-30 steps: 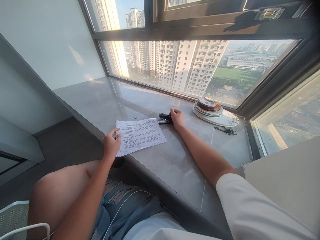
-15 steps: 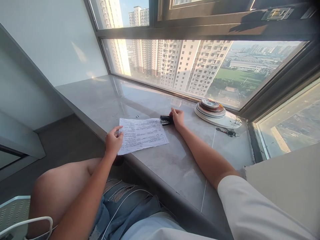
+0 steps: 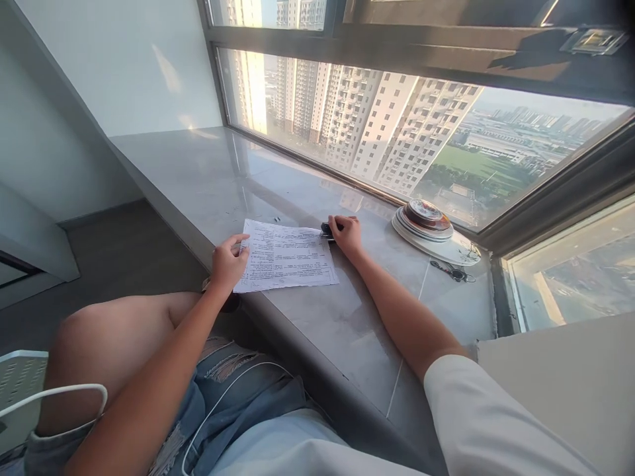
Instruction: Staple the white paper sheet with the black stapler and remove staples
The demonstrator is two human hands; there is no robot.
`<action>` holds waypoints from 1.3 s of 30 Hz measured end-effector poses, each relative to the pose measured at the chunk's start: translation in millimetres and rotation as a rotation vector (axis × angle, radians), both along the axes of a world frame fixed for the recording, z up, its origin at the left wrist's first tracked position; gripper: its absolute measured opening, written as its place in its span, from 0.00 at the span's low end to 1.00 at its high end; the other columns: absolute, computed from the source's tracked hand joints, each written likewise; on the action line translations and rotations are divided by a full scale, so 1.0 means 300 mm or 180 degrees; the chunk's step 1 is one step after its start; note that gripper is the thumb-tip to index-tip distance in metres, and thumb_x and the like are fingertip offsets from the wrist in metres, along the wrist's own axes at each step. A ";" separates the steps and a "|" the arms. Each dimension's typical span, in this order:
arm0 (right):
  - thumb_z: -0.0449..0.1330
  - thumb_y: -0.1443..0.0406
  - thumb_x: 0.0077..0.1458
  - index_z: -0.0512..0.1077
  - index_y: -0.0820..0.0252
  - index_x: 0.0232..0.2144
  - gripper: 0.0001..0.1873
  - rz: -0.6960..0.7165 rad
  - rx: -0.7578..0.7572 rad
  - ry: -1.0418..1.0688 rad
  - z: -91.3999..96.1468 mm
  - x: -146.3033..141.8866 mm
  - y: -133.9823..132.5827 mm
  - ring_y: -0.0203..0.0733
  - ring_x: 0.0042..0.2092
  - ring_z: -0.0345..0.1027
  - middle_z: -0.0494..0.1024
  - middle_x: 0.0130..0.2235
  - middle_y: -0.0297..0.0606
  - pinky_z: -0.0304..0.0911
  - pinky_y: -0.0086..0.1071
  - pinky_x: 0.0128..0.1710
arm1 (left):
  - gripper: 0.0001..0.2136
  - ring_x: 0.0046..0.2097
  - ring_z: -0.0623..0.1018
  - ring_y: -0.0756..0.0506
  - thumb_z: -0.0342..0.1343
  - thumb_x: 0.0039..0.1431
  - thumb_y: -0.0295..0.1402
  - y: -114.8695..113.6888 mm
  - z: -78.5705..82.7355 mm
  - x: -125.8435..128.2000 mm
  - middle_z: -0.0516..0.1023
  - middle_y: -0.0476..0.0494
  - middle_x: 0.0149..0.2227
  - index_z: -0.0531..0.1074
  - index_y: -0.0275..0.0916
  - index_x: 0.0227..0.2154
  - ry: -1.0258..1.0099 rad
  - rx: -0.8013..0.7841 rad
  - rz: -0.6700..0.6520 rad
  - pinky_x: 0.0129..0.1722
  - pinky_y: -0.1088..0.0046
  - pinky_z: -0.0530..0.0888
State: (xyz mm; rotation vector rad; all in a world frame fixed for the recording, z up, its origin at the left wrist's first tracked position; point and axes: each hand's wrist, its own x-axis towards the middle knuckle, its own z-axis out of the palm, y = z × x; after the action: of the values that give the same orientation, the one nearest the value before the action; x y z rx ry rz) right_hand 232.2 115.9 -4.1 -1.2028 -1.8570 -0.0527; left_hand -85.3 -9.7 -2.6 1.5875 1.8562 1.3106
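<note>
A printed sheet of paper [image 3: 288, 256] lies flat on the grey stone window ledge [image 3: 198, 172]. My left hand [image 3: 227, 264] pinches the sheet's near left corner at the ledge's edge. My right hand [image 3: 344, 233] is closed over a black stapler [image 3: 326, 229] at the sheet's far right corner. Most of the stapler is hidden under my fingers, and its front end meets the paper's edge.
A stack of plates [image 3: 425, 221] sits on the ledge to the right, by the window. A bunch of keys [image 3: 454, 271] lies just in front of it. A white wire chair [image 3: 30, 396] stands at the lower left. Tiny staples [image 3: 276, 219] dot the ledge beyond the paper.
My right hand has slid the stapler left, up against the paper's far right corner. My left hand keeps its hold on the sheet. The camera has tilted down.
</note>
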 end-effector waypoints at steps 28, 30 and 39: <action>0.47 0.57 0.71 0.73 0.57 0.21 0.29 0.0200 0.0062 -0.0811 -0.003 0.000 -0.006 0.38 0.32 0.68 0.77 0.27 0.34 0.50 0.42 0.51 | 0.18 0.37 0.82 0.42 0.54 0.61 0.31 -0.008 -0.013 -0.013 0.85 0.41 0.37 0.77 0.41 0.52 -0.0006 -0.0053 -0.0063 0.36 0.68 0.76; 0.47 0.56 0.71 0.72 0.57 0.20 0.29 0.0189 0.0059 -0.0832 -0.002 -0.001 -0.006 0.38 0.32 0.68 0.77 0.27 0.34 0.50 0.42 0.51 | 0.18 0.35 0.82 0.42 0.54 0.61 0.32 -0.010 -0.011 -0.013 0.85 0.42 0.36 0.77 0.41 0.52 0.0008 -0.0080 -0.0058 0.36 0.68 0.76; 0.45 0.56 0.71 0.73 0.56 0.21 0.30 0.0163 -0.0140 -0.0900 0.012 -0.009 -0.020 0.39 0.33 0.68 0.77 0.28 0.35 0.49 0.43 0.53 | 0.18 0.33 0.80 0.43 0.54 0.60 0.31 -0.015 0.000 -0.004 0.84 0.41 0.35 0.78 0.39 0.51 -0.0060 -0.0096 -0.0014 0.37 0.67 0.76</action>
State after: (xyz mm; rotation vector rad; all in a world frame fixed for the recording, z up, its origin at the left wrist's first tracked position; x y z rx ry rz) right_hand 229.6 109.9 -0.5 -1.2270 -2.1433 -0.1615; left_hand -86.5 -14.3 -2.5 1.5580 1.8516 1.2850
